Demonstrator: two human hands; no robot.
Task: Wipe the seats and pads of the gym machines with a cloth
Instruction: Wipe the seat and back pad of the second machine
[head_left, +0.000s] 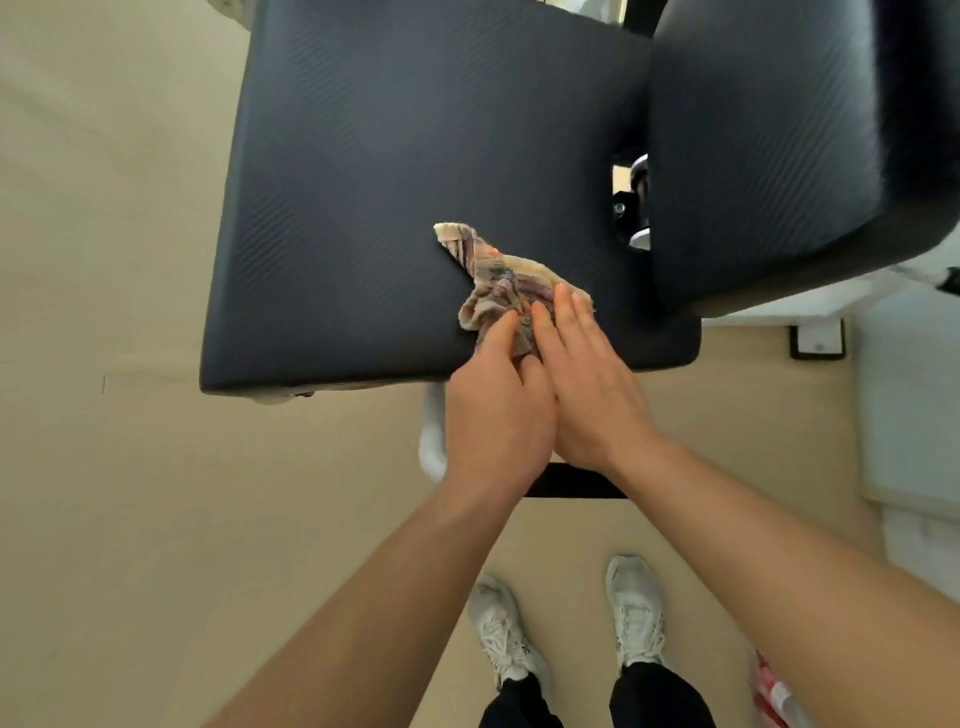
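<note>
Head view looks straight down on my cloth (506, 286), a crumpled, striped rag lying on the near right part of the dark seat pad (415, 182), close to its front edge. One corner of it trails out toward the middle of the pad; the rest is bunched under my fingers.

My left hand (498, 410) has its thumb and fingers curled into the bunched end, pinching the fabric. My right hand (592, 384) lies flat beside it, fingers straight and together, pressing the cloth down against the pad. The two hands touch side by side.

Beyond the seat, to the right, a second dark pad (779, 145) stands just apart from it, with metal fittings (634, 208) showing in the gap. Beige floor (104, 260) lies all around, and my white shoes (636, 613) are below.

To wipe well, I judge I should spread the rag flatter first, since a wad only cleans a narrow strip. Then I would keep the palm pressure even and sweep in overlapping passes from this corner toward the far left edge. Most of the pad looks untouched by the cloth's present reach, and the edges deserve a pass too.
</note>
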